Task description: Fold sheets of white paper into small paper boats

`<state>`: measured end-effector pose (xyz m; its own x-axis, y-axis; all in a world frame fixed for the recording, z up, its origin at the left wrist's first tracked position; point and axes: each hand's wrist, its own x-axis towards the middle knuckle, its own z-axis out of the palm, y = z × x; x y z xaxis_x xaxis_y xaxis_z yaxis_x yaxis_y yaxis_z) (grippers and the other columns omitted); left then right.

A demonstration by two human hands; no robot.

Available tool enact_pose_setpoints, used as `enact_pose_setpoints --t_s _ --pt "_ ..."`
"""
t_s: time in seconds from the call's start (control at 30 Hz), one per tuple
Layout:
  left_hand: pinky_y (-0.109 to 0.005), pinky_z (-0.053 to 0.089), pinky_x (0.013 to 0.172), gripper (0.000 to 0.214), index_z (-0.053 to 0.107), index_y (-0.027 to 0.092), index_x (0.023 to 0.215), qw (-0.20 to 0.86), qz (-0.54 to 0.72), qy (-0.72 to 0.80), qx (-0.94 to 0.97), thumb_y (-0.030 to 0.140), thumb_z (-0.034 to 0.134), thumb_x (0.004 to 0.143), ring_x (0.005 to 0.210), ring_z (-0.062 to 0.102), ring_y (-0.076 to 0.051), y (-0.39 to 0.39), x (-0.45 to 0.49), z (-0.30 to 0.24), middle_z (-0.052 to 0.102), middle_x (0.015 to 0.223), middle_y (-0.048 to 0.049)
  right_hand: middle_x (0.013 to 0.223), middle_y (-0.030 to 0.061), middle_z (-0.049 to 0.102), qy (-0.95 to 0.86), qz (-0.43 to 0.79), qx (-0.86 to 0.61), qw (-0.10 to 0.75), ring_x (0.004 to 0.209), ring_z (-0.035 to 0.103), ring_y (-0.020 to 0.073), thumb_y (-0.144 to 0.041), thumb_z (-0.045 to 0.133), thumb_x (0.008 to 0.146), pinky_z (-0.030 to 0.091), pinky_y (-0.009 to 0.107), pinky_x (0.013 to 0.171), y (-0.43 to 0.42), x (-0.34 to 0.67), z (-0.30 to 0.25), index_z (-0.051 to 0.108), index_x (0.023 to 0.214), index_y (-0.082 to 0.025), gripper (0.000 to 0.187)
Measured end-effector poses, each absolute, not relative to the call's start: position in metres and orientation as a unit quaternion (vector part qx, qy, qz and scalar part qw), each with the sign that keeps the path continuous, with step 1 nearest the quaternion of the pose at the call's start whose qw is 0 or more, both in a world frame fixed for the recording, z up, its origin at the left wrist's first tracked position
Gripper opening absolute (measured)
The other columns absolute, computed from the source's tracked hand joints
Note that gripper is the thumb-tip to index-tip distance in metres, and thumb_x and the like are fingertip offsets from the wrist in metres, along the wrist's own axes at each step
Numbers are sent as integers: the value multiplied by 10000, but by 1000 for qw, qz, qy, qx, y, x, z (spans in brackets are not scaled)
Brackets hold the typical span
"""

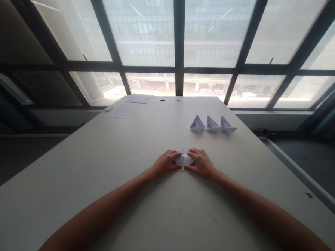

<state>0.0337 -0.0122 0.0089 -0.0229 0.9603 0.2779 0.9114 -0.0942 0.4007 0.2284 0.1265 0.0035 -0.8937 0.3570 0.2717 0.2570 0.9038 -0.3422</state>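
A piece of folded white paper (pixel 184 159) lies on the white table in front of me, with a crease down its middle and a small point toward me. My left hand (pixel 167 163) grips its left side, thumb at the near edge and fingers over the far part. On the opposite side my right hand (pixel 201 163) holds it the same way. Both thumbs come close together near the crease. The fingers hide the paper's outer parts. Farther off to the right stand three folded paper boats (pixel 213 124) in a row.
Flat white sheets (pixel 122 110) lie at the table's far left. Two small dark holes, one of them a round hole (pixel 162 100), show near the far edge. A dark mark (pixel 309 195) is on the right side of the table (pixel 140 221). Large windows rise behind.
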Motion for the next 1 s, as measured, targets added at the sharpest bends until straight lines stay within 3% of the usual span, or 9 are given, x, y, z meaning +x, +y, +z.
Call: enact_pose_setpoints --t_s 0.13,0.27,0.43,0.53,0.73,0.9,1.0 --pt "-373 477 943 557 587 245 1293 46 257 678 687 432 756 796 1042 591 -252 -11 35 9 679 1073 -55 1319 147 583 -954 163 -168 190 1246 502 315 -542 709 791 335 467 1088 124 227 6 592 1288 -194 617" --pt "-352 497 910 487 606 235 1266 36 313 671 671 354 749 816 1011 612 -231 -13 36 7 671 1102 -60 1124 118 650 -939 198 -165 229 1072 586 270 -431 742 796 436 383 969 122 226 6 605 1263 -182 547" --pt "-332 520 832 237 687 240 1115 -21 399 630 666 238 683 878 911 630 -190 -14 39 10 682 962 -41 918 51 670 -907 245 -143 311 877 620 215 -251 741 811 484 339 811 124 225 6 692 935 -202 142" --pt "-326 526 796 154 715 252 1045 -56 441 590 674 227 645 910 869 631 -173 -16 41 14 684 918 -39 859 38 680 -886 258 -111 368 834 624 199 -219 708 849 487 334 783 126 225 6 696 862 -211 19" --pt "-369 532 878 228 720 283 1085 -87 454 557 690 180 572 946 997 640 -186 -19 41 17 709 1047 -53 1034 57 721 -892 211 -56 395 948 644 204 -226 563 957 492 371 859 130 227 5 705 1100 -277 208" --pt "-420 472 1015 302 667 262 1207 -85 362 618 692 177 504 967 1167 601 -212 -14 36 10 685 1213 -55 1223 67 687 -929 153 -58 333 1145 605 215 -172 468 986 449 402 999 131 226 3 646 1247 -254 327" --pt "-420 428 1069 378 567 242 1348 -44 256 651 713 306 512 979 1263 550 -235 -12 33 3 622 1331 -72 1318 73 634 -953 113 -66 273 1274 531 223 -75 428 949 373 435 1096 131 226 2 606 1311 -235 434"
